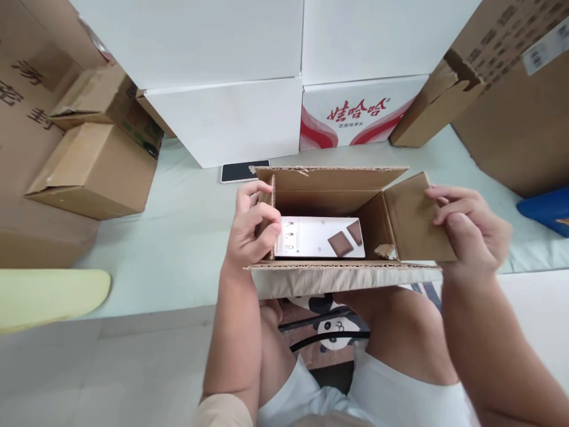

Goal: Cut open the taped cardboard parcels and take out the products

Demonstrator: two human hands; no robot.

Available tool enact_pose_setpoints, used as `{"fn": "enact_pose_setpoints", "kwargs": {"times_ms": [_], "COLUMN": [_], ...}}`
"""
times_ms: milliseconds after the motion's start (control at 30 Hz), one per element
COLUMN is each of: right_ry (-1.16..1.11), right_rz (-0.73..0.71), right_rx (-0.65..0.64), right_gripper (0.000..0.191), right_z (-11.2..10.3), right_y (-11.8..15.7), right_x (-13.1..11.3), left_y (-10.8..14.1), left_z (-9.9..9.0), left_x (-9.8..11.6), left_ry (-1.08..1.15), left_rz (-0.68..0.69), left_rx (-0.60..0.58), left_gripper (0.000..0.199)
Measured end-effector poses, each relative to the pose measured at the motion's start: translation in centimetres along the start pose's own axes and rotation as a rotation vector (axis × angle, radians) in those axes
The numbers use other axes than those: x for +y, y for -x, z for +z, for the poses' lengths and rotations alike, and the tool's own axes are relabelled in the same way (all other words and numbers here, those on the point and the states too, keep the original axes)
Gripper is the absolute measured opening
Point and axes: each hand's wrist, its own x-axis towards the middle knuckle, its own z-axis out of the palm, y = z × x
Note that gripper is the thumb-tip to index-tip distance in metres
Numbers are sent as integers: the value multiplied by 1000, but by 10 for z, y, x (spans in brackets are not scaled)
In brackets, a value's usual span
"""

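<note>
The left hand (255, 228) is pinching the left flap (274, 203) of the open carton (326, 203); the white box (311, 238) is lying inside, nearer that hand, its long axis running left to right, toward the right flap (413, 222) that the right hand (472, 224) is pinching

Wht boxes (224, 121) @12 o'clk, red-logo box (358, 112) @1–2, phone (242, 171) @10–11, brn ctns (118, 172) @9–10, blue obj. (544, 209) @3, yel-grn obj. (53, 298) @8.

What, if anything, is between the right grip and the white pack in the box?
Straight across, the right flap, held by the right grip, and the right wall of the box stand in the way. From above, nothing visible blocks the right end of the white pack.
</note>
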Motion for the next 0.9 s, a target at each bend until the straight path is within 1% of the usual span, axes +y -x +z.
{"fn": "enact_pose_setpoints", "kwargs": {"times_ms": [67, 133, 200, 233, 267, 333, 400, 433, 467, 533, 600, 667, 733, 833, 867, 900], "right_ry": [283, 611, 878, 954, 987, 960, 896, 894, 909, 950, 996, 1043, 1104, 1206, 1230, 1242], "right_rz": [-4, -86, -221, -297, -358, -410, -365, -321, -273, -202, -163, -170, -216, -245, -231, -214], "right_rx": [-164, -355, -511, -566, -627, -779, -996, -1111, -1205, -1337, -1399, -1399, -1367, -1362, -1365, -1359], "right_gripper": [31, 31, 35, 38, 39, 36, 24, 17, 15, 36, 55, 60, 64, 80, 81, 78], "right_z": [-21, -36, -37, -32, -23, 7, 47, 68, 87, 116, 132, 135, 131, 124, 122, 119], "right_y": [-12, -28, -45, -52, -58, -66, -70, -70, -70, -70, -69, -68, -68, -70, -72, -74], "right_x": [-12, -29, -51, -63, -76, -100, -119, -124, -127, -127, -122, -115, -108, -96, -94, -94], "left_y": [0, 3, 5, 6, 7, 7, 8, 8, 8, 8, 9, 9, 9, 7, 7, 7], "left_z": [0, -1, 0, 0, 1, 2, 2, 2, 2, 1, 1, 2, 2, 3, 4, 4], "left_x": [6, 10, 13, 14, 15, 16, 16, 16, 16, 15, 14, 13, 12, 9, 7, 5], "left_ry": [-59, -82, -96, -105, -113, -118, -115, -116, -120, -131, -130, -115, -104, -88, -77, -66], "left_rz": [15, 13, -1, -9, -18, -27, -19, -14, -10, 3, 28, 56, 59, 40, 35, 32], "left_rx": [-31, -51, -63, -65, -61, -45, -34, -35, -39, -44, -36, -17, -3, 16, 28, 41], "left_gripper": [29, 23, 20, 19, 19, 19, 20, 21, 21, 19, 18, 19, 21, 25, 27, 31]}}
